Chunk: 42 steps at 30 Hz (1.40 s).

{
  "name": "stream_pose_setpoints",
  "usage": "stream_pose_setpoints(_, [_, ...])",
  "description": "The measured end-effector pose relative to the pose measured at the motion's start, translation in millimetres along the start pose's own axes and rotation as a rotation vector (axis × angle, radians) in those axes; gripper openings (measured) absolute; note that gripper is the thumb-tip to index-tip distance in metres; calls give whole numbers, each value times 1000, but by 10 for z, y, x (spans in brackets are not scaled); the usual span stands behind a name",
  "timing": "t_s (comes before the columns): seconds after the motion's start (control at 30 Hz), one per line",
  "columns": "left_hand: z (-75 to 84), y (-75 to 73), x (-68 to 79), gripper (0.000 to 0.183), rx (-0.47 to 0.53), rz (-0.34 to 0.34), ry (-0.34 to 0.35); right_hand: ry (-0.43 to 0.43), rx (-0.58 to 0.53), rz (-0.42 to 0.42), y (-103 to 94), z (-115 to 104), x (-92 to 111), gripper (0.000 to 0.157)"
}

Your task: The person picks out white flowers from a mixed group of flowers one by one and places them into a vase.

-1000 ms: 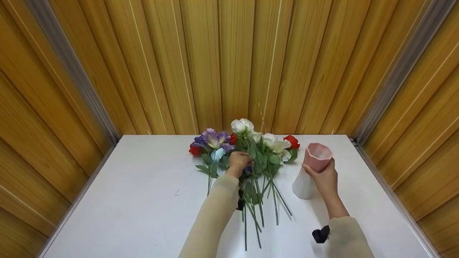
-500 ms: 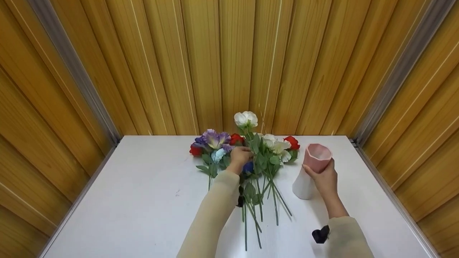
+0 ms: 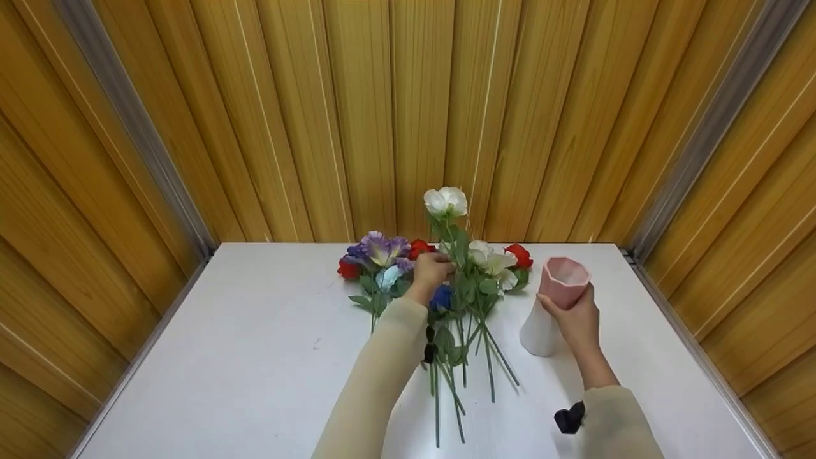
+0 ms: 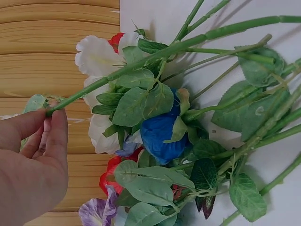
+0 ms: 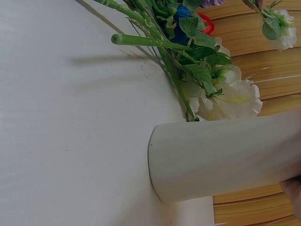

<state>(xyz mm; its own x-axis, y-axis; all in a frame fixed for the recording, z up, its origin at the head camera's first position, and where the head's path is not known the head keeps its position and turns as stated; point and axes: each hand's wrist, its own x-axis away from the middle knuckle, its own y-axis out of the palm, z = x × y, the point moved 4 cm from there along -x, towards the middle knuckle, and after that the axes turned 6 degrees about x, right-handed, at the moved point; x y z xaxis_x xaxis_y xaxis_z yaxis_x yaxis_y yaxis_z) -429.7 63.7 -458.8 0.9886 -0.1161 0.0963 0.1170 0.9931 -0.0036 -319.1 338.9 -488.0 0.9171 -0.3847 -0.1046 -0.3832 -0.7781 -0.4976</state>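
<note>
My left hand (image 3: 431, 275) pinches the green stem (image 4: 89, 90) of a white flower (image 3: 445, 202), whose bloom stands above the others. On the right my right hand (image 3: 579, 319) grips a vase (image 3: 553, 312), pink at the top and white below, around its upper part. The vase stands upright on the table, its mouth facing up. Beneath my left hand lies a pile of artificial flowers, with a blue flower (image 4: 162, 136), a purple flower (image 3: 380, 247), a light blue flower (image 3: 388, 277) and several white and red ones.
The white table (image 3: 255, 357) carries the loose flowers near its back edge, their stems (image 3: 491, 370) pointing toward the front. A wood-patterned wall (image 3: 357, 115) rises behind it, with grey metal posts at both corners.
My left hand has shifted slightly up and right, raising the white flower out of the pile. More of the blue and red flowers shows. My right hand and the vase have stayed put.
</note>
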Motion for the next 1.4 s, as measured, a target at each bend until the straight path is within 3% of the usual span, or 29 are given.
stream_pose_setpoints(0.23, [184,18,104,26,-26,37,5,4,-1,-20,8,-1,-2,97])
stream_pose_setpoints(0.43, [384,32,155,32,-8,11,22,11,4,-28,7,4,-8,99])
stream_pose_setpoints(0.57, [517,30,160,31,-25,5,59,14,7,-33,12,1,-8,99])
stream_pose_setpoints(0.8, [795,55,160,29,35,-38,111,23,18,-35,23,7,-13,99])
stream_pose_setpoints(1.13, [1143,122,160,27,11,-54,184,-7,19,-6,20,-5,-7,98])
stream_pose_setpoints(1.4, [1545,183,179,26,63,-63,234,0,6,-7,7,-13,-14,98])
